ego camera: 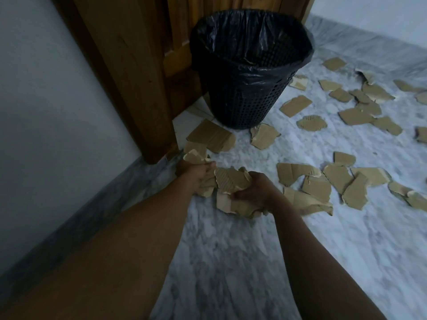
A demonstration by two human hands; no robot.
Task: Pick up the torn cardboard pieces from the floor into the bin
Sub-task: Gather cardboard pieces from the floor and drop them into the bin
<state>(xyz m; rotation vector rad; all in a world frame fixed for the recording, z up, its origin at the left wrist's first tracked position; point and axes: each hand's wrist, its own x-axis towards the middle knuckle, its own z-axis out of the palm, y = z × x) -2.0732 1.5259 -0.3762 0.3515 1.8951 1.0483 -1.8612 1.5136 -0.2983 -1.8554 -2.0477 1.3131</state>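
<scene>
A bunch of torn brown cardboard pieces (231,182) sits low over the marble floor between my two hands. My left hand (196,173) is closed on its left side, with one piece sticking up above the fingers. My right hand (256,189) grips the right side, and more pieces hang below it. Straight ahead stands the black mesh bin (245,100) lined with a black plastic bag, a little cardboard visible inside. Several more torn pieces (332,183) lie scattered on the floor to the right.
A wooden door frame (143,93) and door stand just left of and behind the bin. A white wall (46,112) with a grey marble skirting runs along the left. Loose cardboard (210,136) lies between my hands and the bin's base.
</scene>
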